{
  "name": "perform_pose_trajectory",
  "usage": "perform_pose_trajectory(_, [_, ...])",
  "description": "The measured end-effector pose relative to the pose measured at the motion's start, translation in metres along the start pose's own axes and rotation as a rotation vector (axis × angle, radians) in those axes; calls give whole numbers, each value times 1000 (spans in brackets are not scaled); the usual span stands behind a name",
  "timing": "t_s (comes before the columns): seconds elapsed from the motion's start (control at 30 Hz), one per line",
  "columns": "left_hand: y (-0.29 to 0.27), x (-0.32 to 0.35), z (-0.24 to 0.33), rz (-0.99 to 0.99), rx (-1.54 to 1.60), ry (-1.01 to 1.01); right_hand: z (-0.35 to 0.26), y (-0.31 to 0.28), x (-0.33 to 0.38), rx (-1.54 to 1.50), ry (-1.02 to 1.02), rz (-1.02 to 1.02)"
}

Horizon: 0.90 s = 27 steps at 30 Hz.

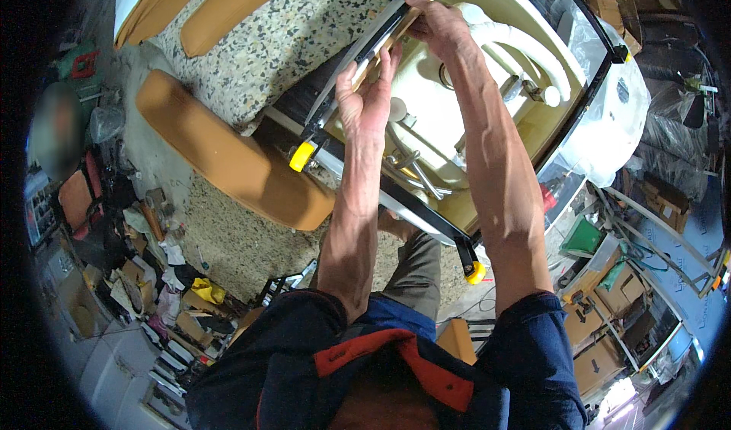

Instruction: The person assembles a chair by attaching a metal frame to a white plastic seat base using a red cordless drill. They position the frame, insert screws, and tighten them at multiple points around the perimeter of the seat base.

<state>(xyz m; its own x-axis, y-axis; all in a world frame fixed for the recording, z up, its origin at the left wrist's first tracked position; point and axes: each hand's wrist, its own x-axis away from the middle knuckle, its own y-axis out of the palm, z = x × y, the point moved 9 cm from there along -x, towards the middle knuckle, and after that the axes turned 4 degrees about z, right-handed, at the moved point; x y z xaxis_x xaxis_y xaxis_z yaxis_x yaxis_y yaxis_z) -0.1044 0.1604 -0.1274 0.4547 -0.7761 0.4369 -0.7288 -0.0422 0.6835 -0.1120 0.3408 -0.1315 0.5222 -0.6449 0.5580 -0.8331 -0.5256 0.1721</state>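
Dark shirt point(266, 354) cloth lay behind the left hand point(367, 104), unclenched at the wheeled basin point(426, 104), and the right hand point(440, 27), grip indeterminable; white hose point(525, 40) lay inside beyond it, top uncovered.

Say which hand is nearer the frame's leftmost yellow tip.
Left. The left hand is beyond and right of the yellow tip; the right hand is farther off that way.

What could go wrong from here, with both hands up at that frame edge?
The left hand and right hand are right at the frame edge, so either might get pinched or scraped. The right forearm reaches across the cream basin and could knock the metal tubing. A tan cushion at the person's left might catch a foot.
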Motion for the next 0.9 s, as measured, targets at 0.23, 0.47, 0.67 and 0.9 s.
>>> perform_pose_trajectory(0.23, [5,17,-8,15,96,-51,-67,-129,249,278,-350,188])
perform_pose_trajectory(0.47, [7,13,3,-47,-18,6,171,-339,405,164,174,597])
perform_pose_trajectory(0.67, [0,4,-5,-69,-121,-81,284,-434,354,67,25,824])
perform_pose_trajectory(0.9, [3,16,4,11,-55,33,245,-437,262,272,-225,941])
